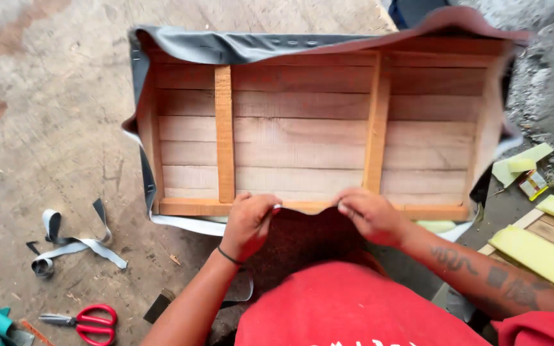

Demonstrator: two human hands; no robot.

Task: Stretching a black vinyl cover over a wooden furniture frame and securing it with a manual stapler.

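Both my left hand and right hand pinch the brown cover edge against the wooden frame; uneven tension could wrinkle it.

Scissors and strips clutter left floor.

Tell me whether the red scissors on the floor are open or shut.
Shut. The red-handled scissors lie flat on the concrete floor, handle loops together, blades meeting in one point, away from both hands.
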